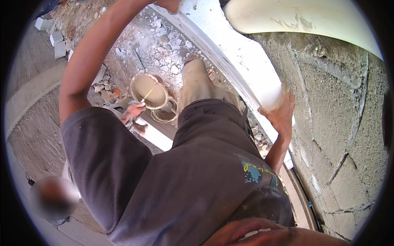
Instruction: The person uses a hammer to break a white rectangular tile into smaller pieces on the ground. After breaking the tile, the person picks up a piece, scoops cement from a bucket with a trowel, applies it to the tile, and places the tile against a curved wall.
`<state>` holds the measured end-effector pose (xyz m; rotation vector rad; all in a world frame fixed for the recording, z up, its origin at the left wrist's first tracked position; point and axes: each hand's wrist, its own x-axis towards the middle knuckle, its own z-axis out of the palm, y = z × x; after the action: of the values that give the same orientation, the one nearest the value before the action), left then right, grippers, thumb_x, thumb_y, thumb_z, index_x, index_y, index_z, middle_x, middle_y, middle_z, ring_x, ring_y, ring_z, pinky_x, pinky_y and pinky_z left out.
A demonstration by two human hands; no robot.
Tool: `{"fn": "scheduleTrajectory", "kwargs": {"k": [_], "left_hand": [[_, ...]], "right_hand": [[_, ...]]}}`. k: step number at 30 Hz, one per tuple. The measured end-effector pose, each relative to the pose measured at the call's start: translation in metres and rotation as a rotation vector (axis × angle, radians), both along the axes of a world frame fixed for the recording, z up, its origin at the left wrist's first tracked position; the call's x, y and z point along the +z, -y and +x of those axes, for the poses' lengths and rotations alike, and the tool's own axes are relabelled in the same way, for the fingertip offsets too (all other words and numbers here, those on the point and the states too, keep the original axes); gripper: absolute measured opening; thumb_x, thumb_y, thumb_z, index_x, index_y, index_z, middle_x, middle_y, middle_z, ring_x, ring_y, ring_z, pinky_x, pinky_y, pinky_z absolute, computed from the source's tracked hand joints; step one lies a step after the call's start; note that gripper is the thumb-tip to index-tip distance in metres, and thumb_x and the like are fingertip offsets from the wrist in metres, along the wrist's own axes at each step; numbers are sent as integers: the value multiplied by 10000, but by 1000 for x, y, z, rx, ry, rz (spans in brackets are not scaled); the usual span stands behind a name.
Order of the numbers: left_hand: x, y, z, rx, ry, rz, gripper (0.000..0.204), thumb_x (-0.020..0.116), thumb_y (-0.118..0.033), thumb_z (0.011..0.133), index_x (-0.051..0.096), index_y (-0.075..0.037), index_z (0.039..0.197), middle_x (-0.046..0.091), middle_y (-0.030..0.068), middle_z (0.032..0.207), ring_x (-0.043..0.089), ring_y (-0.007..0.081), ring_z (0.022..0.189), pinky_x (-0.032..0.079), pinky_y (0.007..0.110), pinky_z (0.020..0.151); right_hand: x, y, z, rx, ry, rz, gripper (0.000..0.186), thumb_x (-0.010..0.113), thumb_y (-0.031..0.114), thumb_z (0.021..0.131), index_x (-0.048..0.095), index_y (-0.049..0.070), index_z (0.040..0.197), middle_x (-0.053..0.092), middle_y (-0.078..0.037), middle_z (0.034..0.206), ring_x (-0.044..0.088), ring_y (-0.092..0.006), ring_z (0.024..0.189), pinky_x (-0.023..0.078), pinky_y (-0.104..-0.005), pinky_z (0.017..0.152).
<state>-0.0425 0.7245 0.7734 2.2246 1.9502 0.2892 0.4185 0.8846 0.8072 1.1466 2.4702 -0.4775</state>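
A long white moulding point(242, 57) slants from the top middle down to the right, with a patterned strip along its left side. My left hand point(168, 5) is at its far end, closed at the edge and partly cut off by the top of the picture. Nearer me, my right hand point(281, 110) spans the moulding, thumb on one side and fingers on the other, slightly blurred. Along its right side runs a rough grey plastered wall point(328, 119). Dust and white fragments lie on the ground beside my legs.
Left of my legs, another person's hand point(133, 111) holds a thin stick over a bucket point(150, 90) of pale mix. A second bucket point(164, 114) stands close by. White blocks point(57, 43) and rubble point(164, 53) lie beyond. A smooth whitish curved panel point(295, 16) fills the top right.
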Motion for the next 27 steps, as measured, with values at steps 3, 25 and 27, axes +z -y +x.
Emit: {"fn": "scheduleTrajectory", "kwargs": {"k": [3, 25, 27], "left_hand": [[4, 4, 4, 3, -54, 61, 817, 828, -343, 731, 500, -81, 1431, 577, 221, 1372, 518, 407, 1330, 339, 546, 1172], [-9, -15, 1, 116, -356, -293, 885, 783, -201, 697, 441, 37, 1478, 467, 328, 1482, 421, 474, 1404, 340, 495, 1199], [-17, -6, -7, 129, -368, -177, 902, 778, -186, 693, 427, 41, 1493, 430, 344, 1513, 385, 486, 1435, 310, 499, 1222]], "right_hand": [[8, -1, 25, -82, 8, 18, 1201, 935, 234, 630, 266, 206, 1626, 337, -288, 1609, 155, -450, 1566, 199, -571, 1276], [-111, -18, 190, -344, -440, -292, 617, 881, 79, 776, 601, 2, 1321, 690, -113, 1215, 668, -239, 1037, 551, -381, 920], [-111, -17, 189, -430, -455, -339, 600, 877, 67, 765, 617, 23, 1303, 697, -90, 1191, 654, -223, 1069, 541, -382, 928]]}}
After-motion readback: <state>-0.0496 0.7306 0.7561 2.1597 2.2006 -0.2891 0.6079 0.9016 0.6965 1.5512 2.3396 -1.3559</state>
